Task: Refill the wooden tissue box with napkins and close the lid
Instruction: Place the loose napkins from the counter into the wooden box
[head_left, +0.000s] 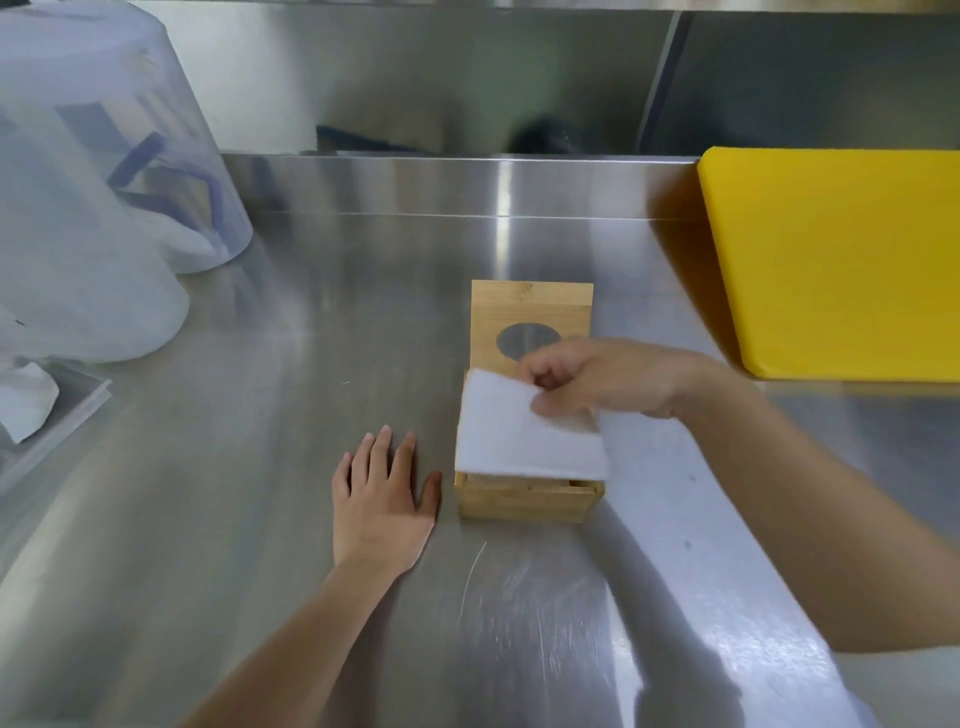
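Note:
A small wooden tissue box (527, 500) stands on the steel counter, its lid (532, 312) swung upright at the back, an oval hole in it. A stack of white napkins (524, 434) lies over the open top of the box, tilted and overhanging the right side. My right hand (597, 379) pinches the stack's far right corner between thumb and fingers. My left hand (382, 493) lies flat on the counter just left of the box, fingers spread, the thumb close to the box's left wall.
A yellow cutting board (841, 260) lies at the right. Translucent plastic containers (93, 208) stand upside down at the left, with a clear tray and a crumpled white paper (26, 400) in front of them. A steel backsplash (415, 73) rises behind the counter.

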